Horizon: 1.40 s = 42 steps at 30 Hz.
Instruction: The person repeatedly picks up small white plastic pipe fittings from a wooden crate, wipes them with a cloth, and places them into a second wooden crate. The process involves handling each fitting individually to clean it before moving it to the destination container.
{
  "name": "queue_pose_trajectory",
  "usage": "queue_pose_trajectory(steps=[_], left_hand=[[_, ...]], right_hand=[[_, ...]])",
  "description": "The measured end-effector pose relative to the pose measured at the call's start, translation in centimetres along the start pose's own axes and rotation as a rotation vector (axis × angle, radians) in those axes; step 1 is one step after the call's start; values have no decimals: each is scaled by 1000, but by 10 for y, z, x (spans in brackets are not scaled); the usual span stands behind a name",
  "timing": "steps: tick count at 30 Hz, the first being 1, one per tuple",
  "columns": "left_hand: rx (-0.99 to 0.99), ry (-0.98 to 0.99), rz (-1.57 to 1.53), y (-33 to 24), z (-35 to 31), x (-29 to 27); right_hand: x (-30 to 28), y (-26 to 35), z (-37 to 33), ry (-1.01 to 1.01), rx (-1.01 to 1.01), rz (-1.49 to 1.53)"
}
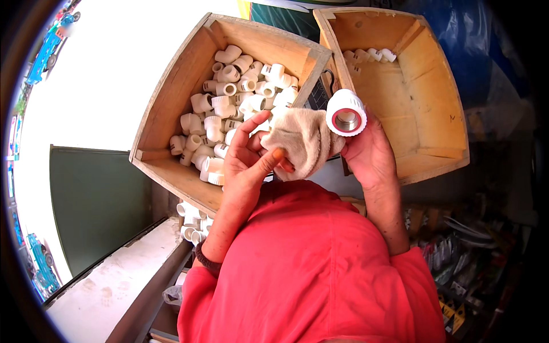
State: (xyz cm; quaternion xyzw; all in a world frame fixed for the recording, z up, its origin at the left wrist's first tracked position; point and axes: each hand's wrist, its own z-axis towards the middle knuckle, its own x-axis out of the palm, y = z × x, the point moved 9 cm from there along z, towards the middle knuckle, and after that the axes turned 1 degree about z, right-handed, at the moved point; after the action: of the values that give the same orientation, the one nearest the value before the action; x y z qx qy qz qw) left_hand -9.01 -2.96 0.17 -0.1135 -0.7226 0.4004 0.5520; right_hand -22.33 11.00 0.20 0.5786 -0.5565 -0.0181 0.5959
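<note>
My left hand (246,154) pinches a beige cloth (302,143) between thumb and fingers, in front of my chest. My right hand (370,150) grips a white plastic pipe fitting (346,104) with a red ring and a threaded metal insert in its mouth. The mouth is turned toward me. The cloth reaches across to the fitting's left side, and part of it covers my right fingertips. Past my left hand is a wooden box (150,103) with many white elbow fittings (213,127) heaped inside.
At the right stands a second wooden box (426,103) with a short row of white fittings (374,55) along its far left side. More white fittings (191,222) lie below the left box. A dark green panel (94,200) and a pale ledge (123,268) are at the left.
</note>
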Motion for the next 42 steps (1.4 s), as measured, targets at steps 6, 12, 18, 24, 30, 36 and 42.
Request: queue_pose_trajectory(steps=[6, 12, 18, 24, 30, 36, 42], left_hand=[[148, -49, 38, -13, -3, -12], [641, 79, 570, -61, -16, 23], [705, 129, 1053, -63, -11, 49], [515, 21, 625, -47, -1, 13], [-77, 38, 132, 2, 1, 6], [-251, 96, -158, 21, -2, 6], [-311, 23, -232, 29, -7, 4]], right_hand=[[-8, -20, 2, 38, 147, 135], [10, -23, -4, -69, 92, -62], [32, -12, -8, -16, -120, -306], [42, -13, -13, 53, -75, -246], [53, -21, -15, 131, -36, -141], [59, -13, -19, 122, -187, -330], [62, -11, -22, 168, -229, -395]])
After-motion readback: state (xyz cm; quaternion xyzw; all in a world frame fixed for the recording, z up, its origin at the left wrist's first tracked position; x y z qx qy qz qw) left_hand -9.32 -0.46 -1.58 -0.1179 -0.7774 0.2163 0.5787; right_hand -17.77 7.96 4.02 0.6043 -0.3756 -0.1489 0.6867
